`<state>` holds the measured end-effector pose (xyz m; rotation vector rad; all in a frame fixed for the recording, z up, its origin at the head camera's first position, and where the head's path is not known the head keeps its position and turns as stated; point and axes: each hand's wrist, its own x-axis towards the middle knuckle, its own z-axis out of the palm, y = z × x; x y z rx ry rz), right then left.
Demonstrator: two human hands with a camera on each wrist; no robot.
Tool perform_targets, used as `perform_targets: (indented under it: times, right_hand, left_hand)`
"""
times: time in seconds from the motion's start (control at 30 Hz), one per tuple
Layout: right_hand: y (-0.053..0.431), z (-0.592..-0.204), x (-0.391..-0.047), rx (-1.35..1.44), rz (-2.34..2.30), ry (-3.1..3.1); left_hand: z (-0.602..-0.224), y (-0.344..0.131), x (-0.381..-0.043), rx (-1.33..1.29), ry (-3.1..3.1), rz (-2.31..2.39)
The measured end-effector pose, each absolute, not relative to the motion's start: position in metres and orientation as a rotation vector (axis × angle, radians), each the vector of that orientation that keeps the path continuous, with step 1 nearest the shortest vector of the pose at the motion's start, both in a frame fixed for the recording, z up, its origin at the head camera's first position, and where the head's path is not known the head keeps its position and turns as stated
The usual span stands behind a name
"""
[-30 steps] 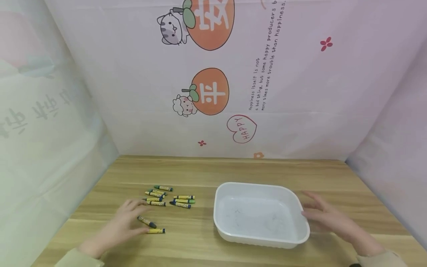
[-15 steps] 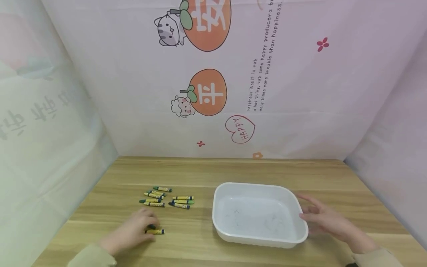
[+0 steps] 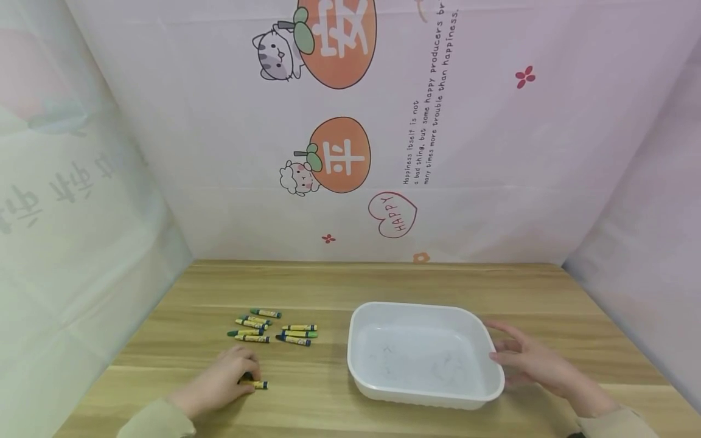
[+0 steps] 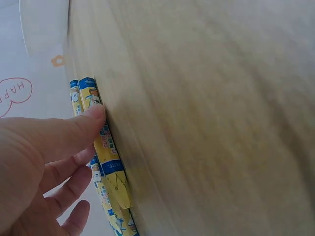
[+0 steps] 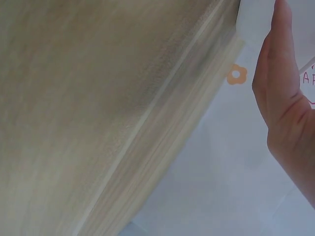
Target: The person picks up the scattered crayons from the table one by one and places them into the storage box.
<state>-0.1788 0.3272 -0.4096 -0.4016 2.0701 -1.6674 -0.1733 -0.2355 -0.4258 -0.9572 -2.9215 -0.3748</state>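
Observation:
My left hand [image 3: 223,377] is low over the table at the left, pinching a yellow crayon [image 4: 104,140] between thumb and fingers. In the left wrist view the thumb lies on its printed wrapper, and its blue-banded end [image 3: 263,385] sticks out past the fingers. Close behind it lie other crayons [image 4: 102,189], partly covered by the hand. My right hand [image 3: 533,359] is at the right side of a white plastic bin [image 3: 421,398], fingers extended along the outer wall and thumb at the rim. The right wrist view shows those fingers straight.
Beyond my left hand lies a loose group of several crayons [image 3: 252,325], with a row of three crayons [image 3: 298,334] to its right. The wooden table [image 3: 306,401] ends at a printed white cloth [image 3: 246,225] at the back; cloth also hangs at both sides.
My left hand has moved right and closed in from a spread reach onto the yellow crayon, covering the dark-tipped crayon beside it. The right hand has stayed at the bin, its fingers shifting slightly.

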Motion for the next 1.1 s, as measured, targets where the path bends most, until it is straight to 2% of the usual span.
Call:
perform_targets:
  times: [0.27, 0.57, 1.1]
  right_hand:
    - [0.326, -0.409, -0.178, -0.413, -1.677, 2.070]
    - [0.326, -0.410, -0.177, -0.387, -1.663, 2.089]
    - [0.329, -0.411, -0.178, -0.415, -1.647, 2.126]
  left_hand:
    - [-0.417, -0.232, -0.178, -1.019, -2.788, -0.417]
    - [-0.380, -0.211, -0.186, -1.019, -2.867, -0.471]
    - [-0.320, -0.096, -0.217, -1.162, -2.941, -0.608]
